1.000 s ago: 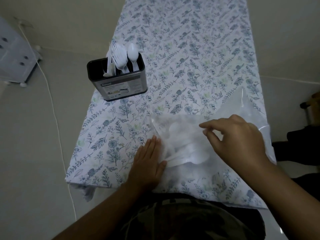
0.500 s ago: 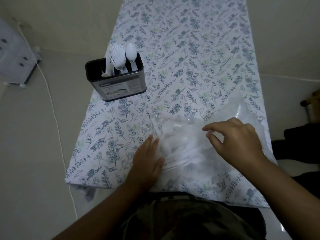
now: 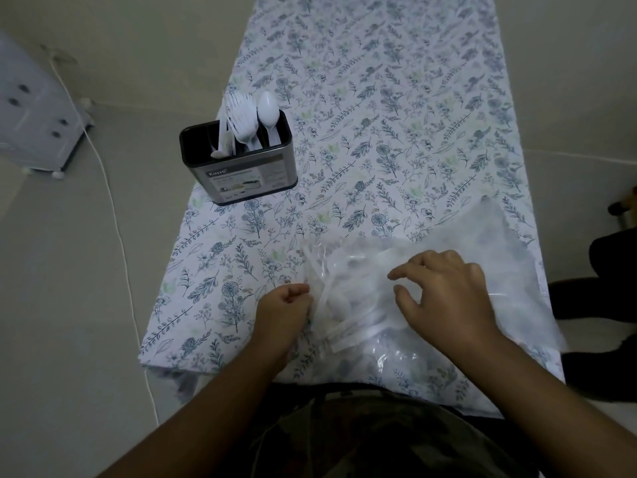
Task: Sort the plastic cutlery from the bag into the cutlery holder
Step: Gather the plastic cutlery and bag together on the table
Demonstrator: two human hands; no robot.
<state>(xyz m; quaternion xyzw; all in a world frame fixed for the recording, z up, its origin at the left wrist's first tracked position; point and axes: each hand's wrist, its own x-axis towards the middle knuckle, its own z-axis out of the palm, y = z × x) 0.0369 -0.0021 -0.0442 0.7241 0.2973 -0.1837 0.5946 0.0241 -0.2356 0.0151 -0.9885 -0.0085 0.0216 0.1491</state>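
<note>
Head view: left hand [image 3: 282,310] fingers pinch the bag [image 3: 431,291] edge; right hand [image 3: 444,294] fingers spread loosely atop it.

Bare forearms; a camouflage-patterned garment [image 3: 362,439] covers the torso.

I've got both forearms reaching forward from the bottom of the view, bare to the wrist, angling in toward each other. My left hand [image 3: 284,307] sits knuckles-up with its fingers curled tight into the palm side, pinching at the edge of the bag [image 3: 448,270]. My right hand [image 3: 448,291] is palm-down over the plastic, fingers arched and spread, forefinger and thumb parted with their tips pointing left, not clearly closed on anything.
</note>
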